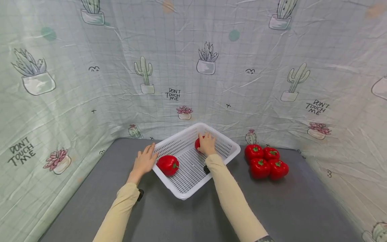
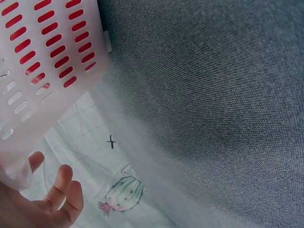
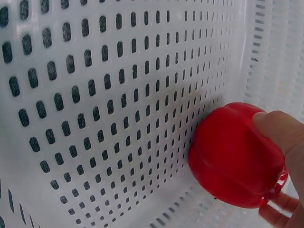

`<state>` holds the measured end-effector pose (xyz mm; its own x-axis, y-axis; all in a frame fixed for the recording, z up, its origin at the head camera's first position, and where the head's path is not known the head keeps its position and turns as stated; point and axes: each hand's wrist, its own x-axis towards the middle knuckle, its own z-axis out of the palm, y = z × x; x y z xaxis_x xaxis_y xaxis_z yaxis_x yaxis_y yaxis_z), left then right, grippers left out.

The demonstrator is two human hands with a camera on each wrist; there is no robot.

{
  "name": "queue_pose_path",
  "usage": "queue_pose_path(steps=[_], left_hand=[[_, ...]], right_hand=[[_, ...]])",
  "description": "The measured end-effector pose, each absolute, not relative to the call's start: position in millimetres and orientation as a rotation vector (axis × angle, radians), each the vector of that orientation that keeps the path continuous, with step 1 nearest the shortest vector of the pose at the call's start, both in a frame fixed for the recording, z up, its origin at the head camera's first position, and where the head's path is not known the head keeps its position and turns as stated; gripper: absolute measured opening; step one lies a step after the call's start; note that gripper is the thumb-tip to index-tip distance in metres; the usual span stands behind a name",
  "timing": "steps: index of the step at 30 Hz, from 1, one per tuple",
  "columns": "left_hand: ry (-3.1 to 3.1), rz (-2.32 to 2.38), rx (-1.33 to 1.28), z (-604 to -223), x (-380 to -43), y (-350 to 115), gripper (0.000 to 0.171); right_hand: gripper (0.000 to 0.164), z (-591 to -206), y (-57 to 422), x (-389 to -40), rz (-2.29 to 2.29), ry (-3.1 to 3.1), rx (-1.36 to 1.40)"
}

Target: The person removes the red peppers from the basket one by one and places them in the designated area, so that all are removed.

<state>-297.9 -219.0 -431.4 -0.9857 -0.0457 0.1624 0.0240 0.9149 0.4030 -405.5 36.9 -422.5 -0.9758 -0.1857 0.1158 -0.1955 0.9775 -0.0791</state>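
A white perforated plastic basket (image 1: 187,194) sits on the grey table. My right hand (image 1: 207,144) reaches inside and grips a red bell pepper (image 3: 235,154), thumb on one side and fingertips on the other. This pepper is by the basket's far wall, mostly hidden by the hand in the head view. Another red bell pepper (image 1: 168,165) lies in the basket's left corner, its green stem facing right. At the left rim, my left hand (image 1: 145,161) rests against the basket; in the left wrist view its fingers (image 2: 61,185) are loosely bent beside the rim.
To the right of the basket, several red bell peppers (image 1: 260,168) stand grouped on the grey table (image 1: 187,222), stems up. A pale cloth (image 1: 121,94) printed with cacti hangs around the table's back and sides.
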Motion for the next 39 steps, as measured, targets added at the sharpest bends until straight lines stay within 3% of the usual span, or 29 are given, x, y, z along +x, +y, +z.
queue_pose_path(steps=[10, 18, 39], left_hand=[[-2.899, -0.623, 0.017, -431.6, -297.6, -219.1, 0.056], [-2.912, -0.621, 0.021, -431.5, -297.2, -218.7, 0.056], [-2.903, -0.630, 0.017, -429.2, -296.3, -219.0, 0.055]], right_hand=[[0.065, -424.3, 36.0, -403.8, 0.130, -3.049, 0.259], [0.074, -428.2, 35.4, -406.6, 0.081, -3.113, 0.218], [0.068, -419.7, 32.8, -400.7, 0.109, -3.075, 0.261]])
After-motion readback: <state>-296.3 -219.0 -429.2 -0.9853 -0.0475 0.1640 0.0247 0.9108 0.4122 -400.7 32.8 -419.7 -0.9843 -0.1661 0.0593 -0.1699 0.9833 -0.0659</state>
